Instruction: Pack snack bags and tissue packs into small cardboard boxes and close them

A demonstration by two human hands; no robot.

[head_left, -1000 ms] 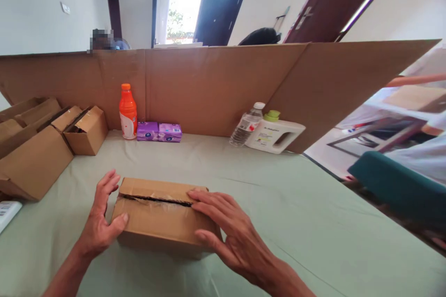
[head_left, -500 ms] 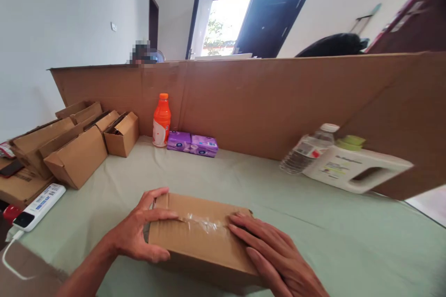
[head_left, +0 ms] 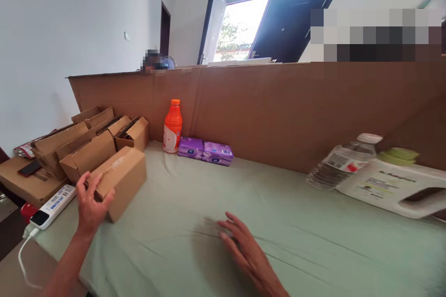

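Note:
My left hand point(head_left: 89, 204) grips the near end of a small closed cardboard box point(head_left: 121, 178), which rests at the left side of the green-covered table point(head_left: 278, 236), beside a row of similar cardboard boxes point(head_left: 87, 148). Its fingers wrap over the box's edge. My right hand point(head_left: 244, 248) lies flat on the tablecloth near the front, fingers stretched out, holding nothing.
An orange drink bottle point(head_left: 172, 126) and two purple packs point(head_left: 205, 151) stand against the tall cardboard wall point(head_left: 278, 106). A water bottle point(head_left: 343, 160) and white detergent jug point(head_left: 393, 185) lie at right. A white power strip point(head_left: 52, 204) sits at the left edge.
The box was between both hands at the table's front middle. My left hand has carried it left toward the row of boxes; my right hand let go and rests on the cloth.

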